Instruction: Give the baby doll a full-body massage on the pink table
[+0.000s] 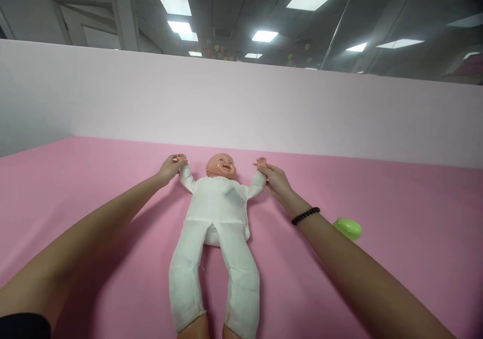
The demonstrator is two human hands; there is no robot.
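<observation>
Pink surface (396, 218), pale wall (241, 102) — left hand (171, 169), right hand (274, 179), grips shut on doll (218, 203) hands.

A baby doll (219, 203) in a white cloth suit is laid on its back on a pink-covered table (377, 188), with its head toward the far side. One small doll hand is gripped by the left hand (171, 169) and the other by the right hand (276, 179), and both doll arms are held out sideways. A black bead bracelet (305, 216) is worn on the right wrist. A round green plastic box (347, 228) is lying just beside that forearm, and a pale pink wall (226, 102) is seen behind the table.
</observation>
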